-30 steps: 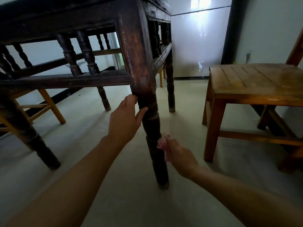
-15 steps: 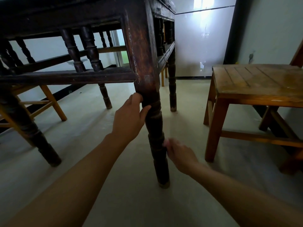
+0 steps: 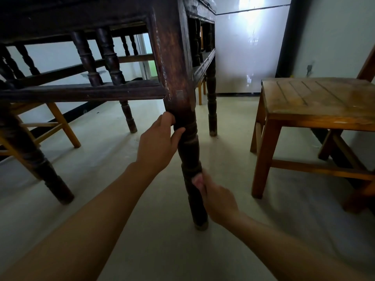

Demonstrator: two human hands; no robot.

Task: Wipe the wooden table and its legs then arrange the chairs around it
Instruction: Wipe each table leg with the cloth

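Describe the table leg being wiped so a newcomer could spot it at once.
Find the dark wooden table at upper left. Its nearest corner leg stands mid-frame, left of the light wooden chair. Alone among the legs, it has the left hand gripping it and the right hand holding a pink cloth against it lower down.

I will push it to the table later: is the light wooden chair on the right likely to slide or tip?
The chair probably slides easily: the floor looks smooth. It likely stays upright, since its legs stand wide with low crossbars. It seems stiff, solid wood.
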